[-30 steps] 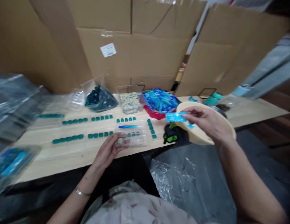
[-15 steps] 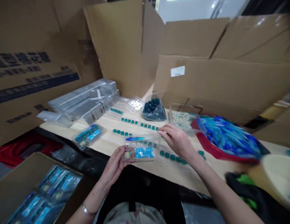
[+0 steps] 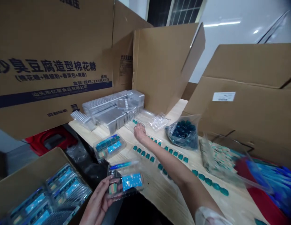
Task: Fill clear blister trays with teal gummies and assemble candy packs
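Note:
My left hand [image 3: 98, 201] grips a clear plastic tray [image 3: 125, 181] at the table's near edge. In the tray lie a blue pen [image 3: 120, 165], a blue patterned card [image 3: 132, 181] and a small striped packet [image 3: 112, 188]. My right hand [image 3: 140, 132] reaches across the wooden table [image 3: 159, 190] and rests on a clear tray [image 3: 136, 123] at the far end. My right forearm passes over rows of small teal squares [image 3: 145, 154]. Its fingers are curled, and whether they grip the tray is hidden.
A finished-looking filled tray [image 3: 109, 147] lies nearby. A cardboard box [image 3: 35, 165] of packed trays stands lower left. Stacked clear trays [image 3: 112, 107], a bag of dark teal pieces [image 3: 183, 134], a clear box of patterned pieces [image 3: 218, 159] and a red tray of blue items [image 3: 264, 187] line the table, with cardboard behind.
The view has swung left. My right hand has moved from mid-table to the far end, and my left hand has carried the tray lower and nearer the table's edge.

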Tool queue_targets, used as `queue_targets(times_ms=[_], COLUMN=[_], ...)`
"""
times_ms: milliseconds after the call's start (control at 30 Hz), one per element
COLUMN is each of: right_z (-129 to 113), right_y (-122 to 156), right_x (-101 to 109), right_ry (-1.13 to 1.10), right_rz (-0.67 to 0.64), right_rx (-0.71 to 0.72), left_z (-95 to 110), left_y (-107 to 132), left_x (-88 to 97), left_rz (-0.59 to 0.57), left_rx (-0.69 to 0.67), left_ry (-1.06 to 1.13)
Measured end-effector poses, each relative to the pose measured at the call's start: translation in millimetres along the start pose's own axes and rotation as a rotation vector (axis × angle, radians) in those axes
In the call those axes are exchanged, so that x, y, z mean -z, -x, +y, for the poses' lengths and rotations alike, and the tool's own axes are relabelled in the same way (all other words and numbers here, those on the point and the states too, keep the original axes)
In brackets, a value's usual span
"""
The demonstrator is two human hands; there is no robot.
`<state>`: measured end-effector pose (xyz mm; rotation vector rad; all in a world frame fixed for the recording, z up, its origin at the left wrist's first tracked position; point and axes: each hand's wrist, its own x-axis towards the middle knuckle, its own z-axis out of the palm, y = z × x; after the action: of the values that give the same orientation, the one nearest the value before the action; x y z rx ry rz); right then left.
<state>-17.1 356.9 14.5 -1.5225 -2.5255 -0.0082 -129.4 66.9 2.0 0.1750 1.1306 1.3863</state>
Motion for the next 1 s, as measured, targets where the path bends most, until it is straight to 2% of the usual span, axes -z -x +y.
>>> queue_targets(times_ms=[133, 300, 433, 567, 667, 767, 900, 1000], right_z=[5, 24, 40, 72, 89, 78, 32, 6], right_y=[1, 5, 0, -17, -28, -27, -11, -2], right_x=[-4, 6, 31, 66, 79, 68, 26, -1], right_ry=[0.025, 0.018, 0.01, 0.059, 0.086, 0.127, 0.134, 0.157], right_rz=[0.021, 0.055, 0.15, 0.166, 0.156, 0.134, -0.007, -0.052], right_rx=[0.036, 0.09, 0.067, -0.099, -0.181, -0.148, 0.021, 0.067], left_z=[3, -4, -8, -8, -7, -6, -5, -5], left_y=[-4, -9, -12, -12, -12, -12, -14, -13], left_x=[5.2, 11.2, 13.6, 13.1, 13.5, 14.5, 12.6, 9.3], left_rz=[-0.002, -0.053, -0.044, -0.074, -0.102, -0.12, -0.123, -0.126], left_rx=[0.036, 0.058, 0.044, 0.052, 0.063, 0.074, 0.061, 0.046], left_ry=[0.035, 0.059, 0.061, 0.061, 0.072, 0.082, 0.062, 0.048])
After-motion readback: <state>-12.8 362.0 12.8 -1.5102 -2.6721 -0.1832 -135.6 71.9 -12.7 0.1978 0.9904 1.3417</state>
